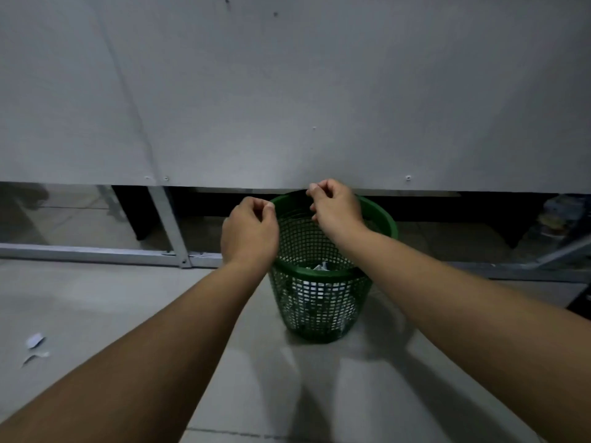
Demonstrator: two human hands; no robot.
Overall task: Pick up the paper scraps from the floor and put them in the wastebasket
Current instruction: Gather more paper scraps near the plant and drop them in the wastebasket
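Right hand [335, 207] fingers [321, 187] curled tight, tips pinched together above wastebasket [380, 215] rim; nothing visible between them. Left hand [251, 230] fingers curled inward too, just left of rim; held object, if any, cannot tell. Green mesh wastebasket upright on floor [96, 298], white paper inside [319, 287]. Two paper scraps [35, 346] on floor, far left, well apart from basket. Grey panel [287, 91] behind.
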